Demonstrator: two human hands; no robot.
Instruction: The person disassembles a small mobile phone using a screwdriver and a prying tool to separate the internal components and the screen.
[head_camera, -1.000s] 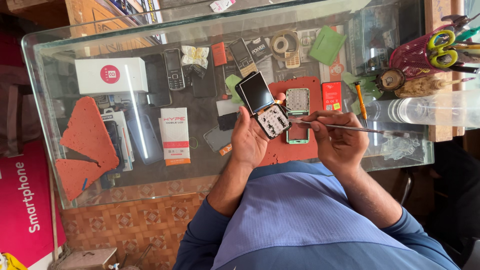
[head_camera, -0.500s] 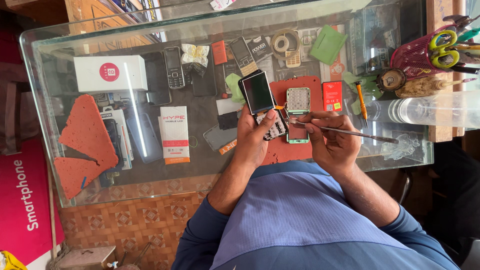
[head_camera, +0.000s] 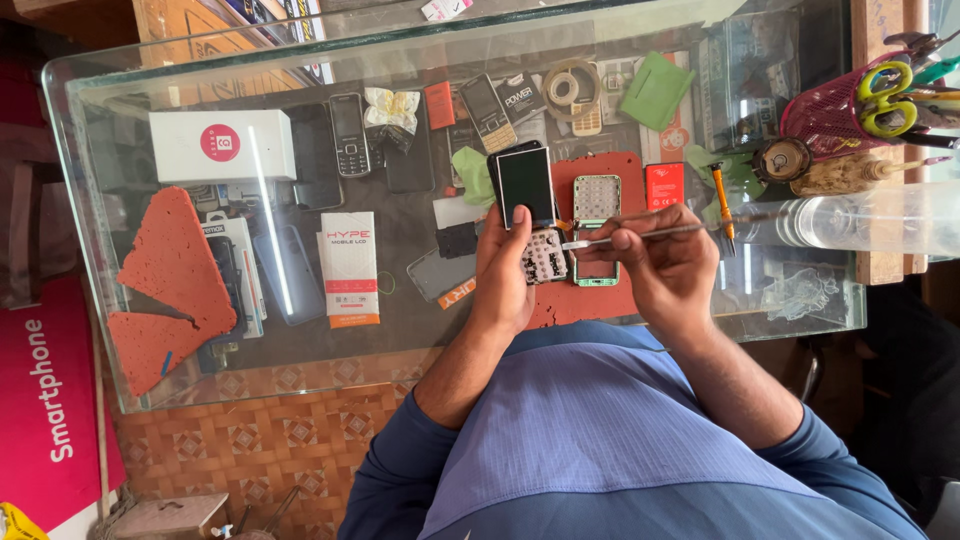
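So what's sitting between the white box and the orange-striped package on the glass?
Head view: a black slab phone and, farther, a keypad phone lie between the white box and package.

— How's the light on my feed?

— Bright, even daylight, I'd say; colours read cleanly. A long white streak of glare runs across the glass counter (head_camera: 300, 330), near the white box (head_camera: 222, 146).

— Any blur?

— I see little. The hands cast only soft shadows. The clear plastic bottle (head_camera: 860, 218) is washed out, and the picture's corners fall dim.
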